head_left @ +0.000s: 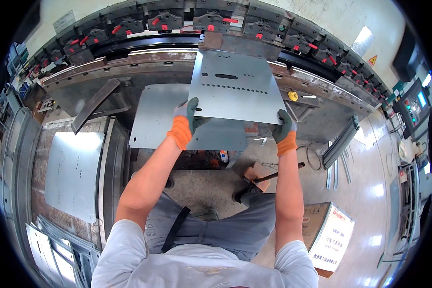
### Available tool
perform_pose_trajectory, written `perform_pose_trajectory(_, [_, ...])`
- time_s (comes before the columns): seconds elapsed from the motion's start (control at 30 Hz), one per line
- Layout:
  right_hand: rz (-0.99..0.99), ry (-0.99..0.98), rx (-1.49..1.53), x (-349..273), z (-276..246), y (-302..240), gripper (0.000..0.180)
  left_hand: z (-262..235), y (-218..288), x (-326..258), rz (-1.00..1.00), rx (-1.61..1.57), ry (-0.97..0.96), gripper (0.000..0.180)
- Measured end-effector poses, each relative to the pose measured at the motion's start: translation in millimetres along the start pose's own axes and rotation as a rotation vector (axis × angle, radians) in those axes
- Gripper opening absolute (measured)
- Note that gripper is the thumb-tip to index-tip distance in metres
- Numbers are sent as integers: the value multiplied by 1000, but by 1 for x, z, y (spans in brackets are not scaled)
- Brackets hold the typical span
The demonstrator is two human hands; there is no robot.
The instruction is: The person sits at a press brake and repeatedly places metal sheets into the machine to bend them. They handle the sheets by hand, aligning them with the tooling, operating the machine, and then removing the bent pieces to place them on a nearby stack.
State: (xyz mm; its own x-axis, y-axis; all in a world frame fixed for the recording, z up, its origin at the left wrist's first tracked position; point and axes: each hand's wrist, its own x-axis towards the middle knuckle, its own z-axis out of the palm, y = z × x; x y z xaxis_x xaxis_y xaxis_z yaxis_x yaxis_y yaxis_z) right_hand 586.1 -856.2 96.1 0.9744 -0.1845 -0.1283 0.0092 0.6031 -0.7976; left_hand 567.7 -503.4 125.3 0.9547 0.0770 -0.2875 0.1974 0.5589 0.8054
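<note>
- Left hand (187, 116), gloved, has its fingers clamped on the near left edge of a perforated sheet-metal panel (235, 86)
- Right hand (284, 128) fingers grip its near right corner
- Panel's far edge sits in the press brake (177, 45)

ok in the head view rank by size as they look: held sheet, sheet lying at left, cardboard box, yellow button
1. held sheet
2. left sheet, close to it, unsure
3. cardboard box
4. yellow button
</note>
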Motion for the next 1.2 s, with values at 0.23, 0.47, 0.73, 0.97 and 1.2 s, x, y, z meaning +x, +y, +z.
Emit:
perform_pose_trajectory(0.23, [-112, -229, 121, -17, 19, -24, 53, 9, 19, -12, 33, -49, -141, 46])
perform_pose_trajectory(0.47, [-18, -363, 63, -99, -41, -6, 72, 52, 96, -23, 100, -306, -520, 97])
perform_pose_trajectory(0.73, [345, -174, 368, -204, -162, 167, 63, 83, 158, 33, 34, -253, -683, 116])
perform_pose_trajectory(0.97, [332, -399, -21, -194, -198, 212, 47, 91, 182, 127, 676, 78, -801, 59])
perform_pose_trajectory(1.2, [-228, -560, -873, -198, -194, 216, 29, 97, 177, 77, 114, -188, -564, 51])
